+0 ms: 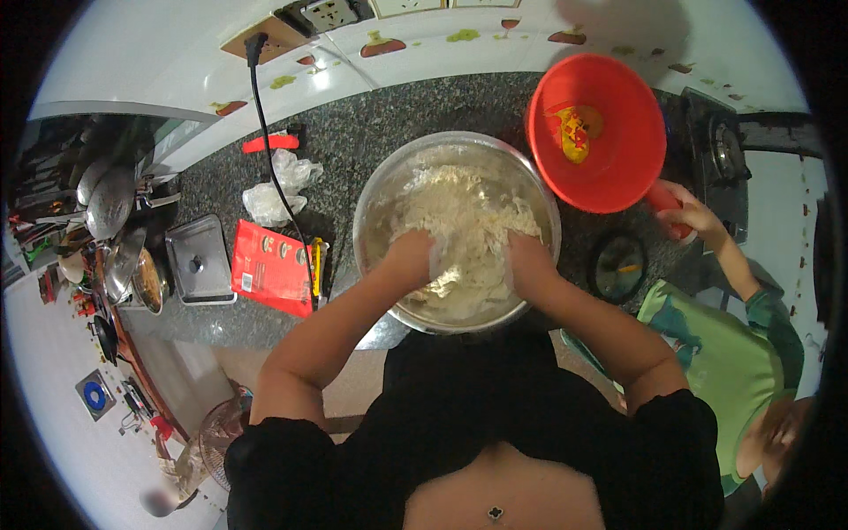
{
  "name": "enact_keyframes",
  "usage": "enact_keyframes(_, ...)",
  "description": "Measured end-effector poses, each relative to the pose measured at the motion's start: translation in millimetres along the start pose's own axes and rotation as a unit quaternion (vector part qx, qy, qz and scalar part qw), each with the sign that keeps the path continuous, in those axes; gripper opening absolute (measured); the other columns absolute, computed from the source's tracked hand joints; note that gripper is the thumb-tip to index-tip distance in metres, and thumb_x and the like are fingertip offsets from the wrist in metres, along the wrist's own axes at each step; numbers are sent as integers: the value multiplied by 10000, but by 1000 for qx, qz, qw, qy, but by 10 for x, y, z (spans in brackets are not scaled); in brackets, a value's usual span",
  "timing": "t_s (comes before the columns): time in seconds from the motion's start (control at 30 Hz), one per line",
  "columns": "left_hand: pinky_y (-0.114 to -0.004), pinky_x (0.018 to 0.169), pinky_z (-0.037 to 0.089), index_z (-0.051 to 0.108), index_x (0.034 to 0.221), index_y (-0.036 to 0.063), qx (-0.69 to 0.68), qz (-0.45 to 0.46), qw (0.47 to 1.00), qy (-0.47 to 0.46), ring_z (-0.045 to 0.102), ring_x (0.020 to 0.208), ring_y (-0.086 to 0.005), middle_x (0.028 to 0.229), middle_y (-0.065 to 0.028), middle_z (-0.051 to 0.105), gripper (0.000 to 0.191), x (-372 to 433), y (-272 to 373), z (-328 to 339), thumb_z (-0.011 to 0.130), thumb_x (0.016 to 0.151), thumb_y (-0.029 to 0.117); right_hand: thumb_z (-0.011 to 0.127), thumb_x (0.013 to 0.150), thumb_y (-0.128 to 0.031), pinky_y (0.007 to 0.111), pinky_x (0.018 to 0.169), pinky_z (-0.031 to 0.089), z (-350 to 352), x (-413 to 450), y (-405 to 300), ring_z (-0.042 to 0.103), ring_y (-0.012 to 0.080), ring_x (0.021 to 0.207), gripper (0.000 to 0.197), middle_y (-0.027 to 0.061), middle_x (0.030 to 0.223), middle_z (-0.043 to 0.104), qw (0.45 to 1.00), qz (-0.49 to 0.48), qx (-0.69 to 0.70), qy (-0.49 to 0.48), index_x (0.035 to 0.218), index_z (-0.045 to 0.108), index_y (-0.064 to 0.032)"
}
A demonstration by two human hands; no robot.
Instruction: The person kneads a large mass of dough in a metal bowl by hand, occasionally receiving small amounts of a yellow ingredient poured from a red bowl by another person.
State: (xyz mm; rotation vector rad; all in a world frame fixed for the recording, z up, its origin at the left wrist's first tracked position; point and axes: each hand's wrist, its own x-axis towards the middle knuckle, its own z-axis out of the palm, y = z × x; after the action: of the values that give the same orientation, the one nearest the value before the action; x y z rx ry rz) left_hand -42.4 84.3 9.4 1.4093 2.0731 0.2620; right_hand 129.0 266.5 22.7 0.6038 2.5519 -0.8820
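A large steel mixing bowl (366,248) stands on the granite counter before me, holding pale, shaggy flour dough (467,228). My left hand (412,257) is in the bowl at the left side of the dough, its fingers hidden in the mix. At the right side my right hand (529,262) presses into the dough too, fingertips likewise out of sight. Whether either hand grips dough does not show. Another person's hand, at the right, holds the handle of a red plastic ladle (623,165) tilted beside my bowl, with yellow and red printing inside.
A person in a green shirt (722,358) stands close on my right. A round glass lid (617,268) lies near them, with a stove (722,165) behind. Left are a red packet (271,268) crossed by a black cord (270,146), plastic bags (275,202) and a rectangular metal lid (199,262).
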Motion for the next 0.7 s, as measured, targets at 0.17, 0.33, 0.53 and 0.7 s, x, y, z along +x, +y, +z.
enact_keyframes(0.17, -441, 740, 516, 651, 788, 44, 15, 39, 997, -58, 623, 808, -351, 840, -170, 633, 187, -203, 229, 187, 596, 785, 222, 469, 874, -192, 481, 819, 459, 116, -16, -270, 581, 432, 934, 246, 256, 922, 596, 987, 61, 143, 35, 966, 544, 23)
enact_keyframes(0.33, -458, 742, 499, 645, 834, 45, 17, -97, 995, 28, 626, 825, -357, 847, -183, 636, 245, 264, 243, 506, 591, 814, 283, 457, 894, -201, 502, 847, 436, 262, 431, -279, 573, 433, 968, 282, 273, 983, 603, 985, 52, 150, 69, 1047, 551, 16)
enact_keyframes(0.53, -448, 827, 492, 607, 1080, 20, -166, -102, 976, 94, 623, 954, -372, 1022, -222, 640, 360, 261, 199, 28, 617, 813, 260, 470, 907, -212, 488, 867, 437, 300, 177, -239, 560, 434, 1005, 322, 268, 1008, 602, 956, 77, 251, 133, 1113, 552, 21)
enact_keyframes(0.7, -401, 903, 475, 491, 1278, 5, -159, -74, 970, 168, 617, 1033, -347, 1095, -218, 635, 546, -265, 40, -15, 658, 808, 228, 416, 934, -209, 472, 909, 431, 3, -236, -41, 532, 419, 1076, 343, 262, 1109, 572, 979, 20, 188, 72, 1171, 523, 16)
